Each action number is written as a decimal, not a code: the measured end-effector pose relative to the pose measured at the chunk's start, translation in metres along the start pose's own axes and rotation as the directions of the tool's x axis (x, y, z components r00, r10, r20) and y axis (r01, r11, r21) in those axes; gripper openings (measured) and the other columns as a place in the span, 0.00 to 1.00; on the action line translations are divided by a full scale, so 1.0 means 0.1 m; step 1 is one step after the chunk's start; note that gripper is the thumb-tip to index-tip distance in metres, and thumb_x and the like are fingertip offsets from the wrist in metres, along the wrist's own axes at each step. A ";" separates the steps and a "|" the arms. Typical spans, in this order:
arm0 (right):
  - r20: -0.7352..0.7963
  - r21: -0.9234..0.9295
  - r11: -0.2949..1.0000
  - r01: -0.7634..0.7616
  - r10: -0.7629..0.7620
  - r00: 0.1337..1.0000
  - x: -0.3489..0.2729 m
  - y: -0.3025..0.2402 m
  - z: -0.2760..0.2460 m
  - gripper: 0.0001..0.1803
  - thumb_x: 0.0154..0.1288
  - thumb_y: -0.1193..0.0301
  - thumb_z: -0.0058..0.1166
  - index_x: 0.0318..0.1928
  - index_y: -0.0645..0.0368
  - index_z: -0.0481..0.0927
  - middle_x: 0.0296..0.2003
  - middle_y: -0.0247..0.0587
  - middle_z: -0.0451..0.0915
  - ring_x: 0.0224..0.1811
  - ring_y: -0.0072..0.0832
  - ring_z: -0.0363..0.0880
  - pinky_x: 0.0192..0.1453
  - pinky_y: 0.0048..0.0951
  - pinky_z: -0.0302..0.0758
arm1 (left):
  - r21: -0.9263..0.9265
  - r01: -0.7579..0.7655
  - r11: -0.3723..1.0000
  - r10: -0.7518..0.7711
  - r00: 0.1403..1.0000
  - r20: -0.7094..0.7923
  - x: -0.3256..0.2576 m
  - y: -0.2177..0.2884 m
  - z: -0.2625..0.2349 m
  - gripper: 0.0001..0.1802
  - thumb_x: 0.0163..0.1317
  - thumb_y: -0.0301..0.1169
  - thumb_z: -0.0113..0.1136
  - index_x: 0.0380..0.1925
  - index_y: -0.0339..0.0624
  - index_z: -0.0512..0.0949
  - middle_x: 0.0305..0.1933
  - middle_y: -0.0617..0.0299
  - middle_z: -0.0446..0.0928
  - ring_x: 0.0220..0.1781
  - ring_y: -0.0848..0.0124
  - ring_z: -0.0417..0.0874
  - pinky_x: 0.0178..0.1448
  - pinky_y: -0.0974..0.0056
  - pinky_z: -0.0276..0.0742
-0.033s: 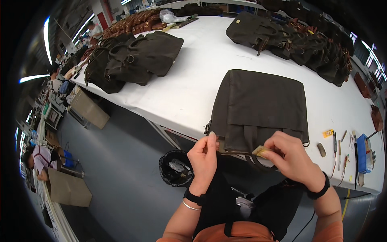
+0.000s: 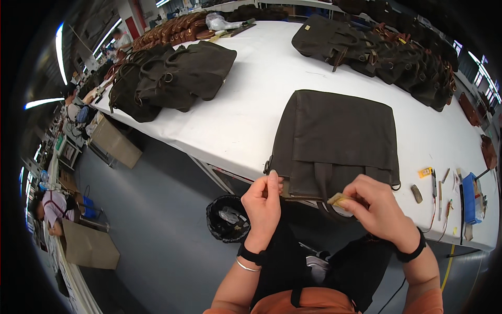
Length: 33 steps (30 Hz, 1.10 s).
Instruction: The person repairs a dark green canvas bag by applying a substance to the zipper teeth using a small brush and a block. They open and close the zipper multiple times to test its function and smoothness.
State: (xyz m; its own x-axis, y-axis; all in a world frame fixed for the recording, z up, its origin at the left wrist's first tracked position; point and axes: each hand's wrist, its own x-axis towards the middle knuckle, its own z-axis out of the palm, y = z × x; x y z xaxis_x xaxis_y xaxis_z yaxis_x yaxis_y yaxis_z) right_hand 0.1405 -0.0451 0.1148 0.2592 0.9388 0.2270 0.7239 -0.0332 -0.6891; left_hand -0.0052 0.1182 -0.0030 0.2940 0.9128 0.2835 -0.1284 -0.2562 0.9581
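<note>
A dark brown bag [image 2: 342, 131] lies flat at the near edge of the white-covered table, its zipper edge and handles towards me. My left hand [image 2: 262, 203] pinches the left end of the zipper edge between thumb and fingers. In my right hand [image 2: 377, 209], thumb and fingers grip a small yellowish block [image 2: 335, 199], which I cannot identify further. It sits against the zipper [image 2: 303, 198], beside a dark handle [image 2: 322, 180]. The handle's lower part is partly hidden by my right hand.
Dark bags are piled on the table [image 2: 251, 115] at far left [image 2: 178, 76] and far right [image 2: 376, 55]. A blue bin [image 2: 469, 201], a brown stub [image 2: 416, 193] and several tools lie to the right. A black-lined waste bin [image 2: 228, 219] stands on the floor. Other people work at left.
The bag has shifted very slightly to the left. My right hand has dipped a little, with the yellowish block still in its grip. My left hand is almost unmoved.
</note>
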 end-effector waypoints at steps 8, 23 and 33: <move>-0.152 0.321 0.922 -0.217 0.276 0.949 -0.49 0.08 0.32 0.07 0.62 0.75 0.64 0.35 0.66 0.79 0.29 0.37 0.78 0.24 0.19 0.75 0.28 0.21 0.72 | -0.103 -0.014 0.995 -0.012 0.970 -0.245 0.06 0.06 -0.10 0.17 0.74 0.35 0.52 0.25 0.39 0.74 0.24 0.67 0.76 0.25 0.83 0.72 0.30 0.76 0.68; -0.459 0.207 0.978 -0.021 0.116 0.881 0.20 -0.11 0.83 0.07 0.66 0.75 0.59 0.35 0.67 0.76 0.27 0.50 0.80 0.25 0.41 0.81 0.29 0.35 0.76 | -0.308 0.153 0.939 -0.098 0.978 0.186 -0.04 0.29 0.15 0.23 0.71 0.27 0.56 0.62 0.38 0.62 0.35 0.60 0.80 0.38 0.79 0.79 0.37 0.76 0.73; -0.461 0.222 0.974 -0.039 0.140 0.876 0.37 -0.15 0.78 0.07 0.64 0.76 0.60 0.35 0.66 0.76 0.27 0.47 0.80 0.24 0.38 0.81 0.27 0.33 0.75 | -0.381 0.161 0.911 -0.040 0.951 0.306 -0.05 0.43 0.05 0.43 0.63 0.13 0.57 0.74 0.41 0.48 0.44 0.57 0.80 0.44 0.75 0.82 0.53 0.69 0.80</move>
State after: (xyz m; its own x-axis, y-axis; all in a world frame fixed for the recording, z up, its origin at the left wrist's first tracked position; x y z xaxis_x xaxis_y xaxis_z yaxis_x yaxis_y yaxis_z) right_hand 0.0890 0.0165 0.0800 0.6232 0.6602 0.4193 0.5529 0.0073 -0.8332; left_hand -0.0074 0.1012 0.0368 0.5744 0.7813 0.2441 -0.4301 0.0344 0.9021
